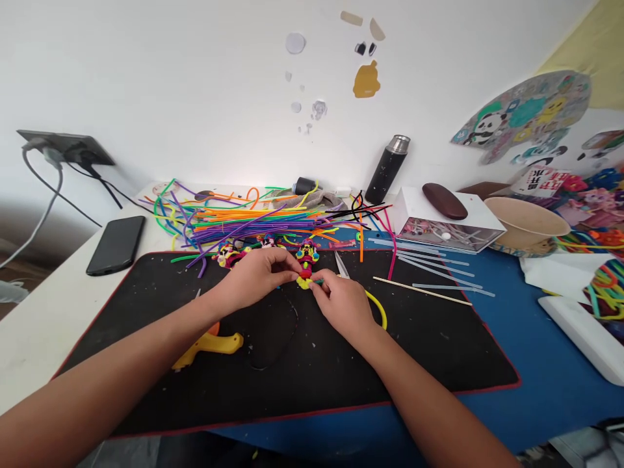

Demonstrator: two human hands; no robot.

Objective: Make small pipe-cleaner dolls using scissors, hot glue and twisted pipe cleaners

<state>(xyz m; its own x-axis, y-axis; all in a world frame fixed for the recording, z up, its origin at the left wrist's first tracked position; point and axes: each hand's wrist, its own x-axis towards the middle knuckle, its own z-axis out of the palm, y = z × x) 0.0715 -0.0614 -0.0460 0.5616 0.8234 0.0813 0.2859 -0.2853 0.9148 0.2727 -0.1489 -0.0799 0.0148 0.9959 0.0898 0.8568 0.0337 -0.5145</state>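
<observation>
My left hand (253, 279) reaches in from the left, thumb and forefinger pinched at the edge of a small yellow fuzzy piece (304, 283). My right hand (346, 305) pinches the same piece from the right. It looks like twisted pipe cleaner, and its ends are hidden by fingertips. Just above it, a red part joins a colourful small figure (307, 252) lying on the black mat (322, 370). Two similar figures, one of them (228, 253) partly behind my left hand, lie further left. A yellow pipe cleaner (381, 309) curves out beside my right hand, near scissors blades (341, 265).
A yellow glue gun (214, 343) lies beneath my left forearm, its cord on the mat. Pipe cleaners (253, 224) pile along the wall. Glue sticks (439, 270) and a wooden stick (422, 290) lie right. A phone (117, 244), black flask (387, 169) and white box (446, 221) stand around.
</observation>
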